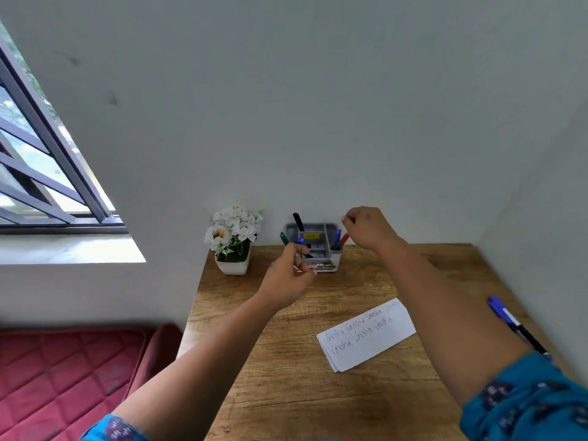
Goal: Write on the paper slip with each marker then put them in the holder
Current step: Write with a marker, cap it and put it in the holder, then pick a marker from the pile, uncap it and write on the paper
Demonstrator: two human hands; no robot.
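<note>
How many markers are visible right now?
6, maybe more hidden: black, green, blue, blue and red at the holder; one on the table, blue-capped.

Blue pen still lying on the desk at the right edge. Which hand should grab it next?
Right, probably. The blue pen lies on the table just outside the right forearm, past the paper slip. The left hand is at the holder and would have to cross over.
</note>
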